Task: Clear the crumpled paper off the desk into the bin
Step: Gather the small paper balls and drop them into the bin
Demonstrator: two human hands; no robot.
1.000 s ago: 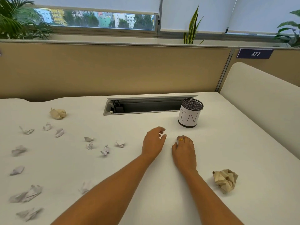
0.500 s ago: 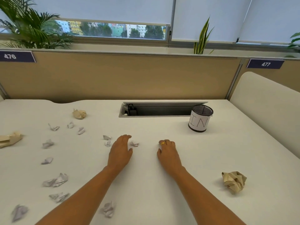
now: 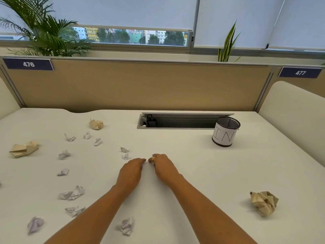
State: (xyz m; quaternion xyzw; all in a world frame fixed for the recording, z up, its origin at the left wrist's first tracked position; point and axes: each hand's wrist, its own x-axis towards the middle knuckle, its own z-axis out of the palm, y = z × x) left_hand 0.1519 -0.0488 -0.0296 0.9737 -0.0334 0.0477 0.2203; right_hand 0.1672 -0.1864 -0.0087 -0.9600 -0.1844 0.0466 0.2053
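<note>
The bin (image 3: 224,138), a black mesh cup with a white label, stands at the back right of the white desk (image 3: 202,173). My left hand (image 3: 131,171) lies mid-desk with its fingers curled down over a small white scrap (image 3: 142,166), of which only a sliver shows. My right hand (image 3: 163,166) rests beside it, its fingers loosely curled, with nothing visible in it. Two more white scraps (image 3: 125,155) lie just left of my left fingertips. Several white scraps (image 3: 72,193) are scattered over the left half. A crumpled brown ball (image 3: 264,202) sits near right.
Another brown ball (image 3: 96,124) lies at the back left and a flattened brown piece (image 3: 23,148) at the far left. An open cable slot (image 3: 179,121) is set into the desk behind the hands. A tan partition (image 3: 140,85) and a cream side divider (image 3: 295,111) bound the desk.
Both hands have shifted left, away from the bin. My left hand now covers the scrap that lay just beyond its fingertips, and my right hand has closed in beside it.
</note>
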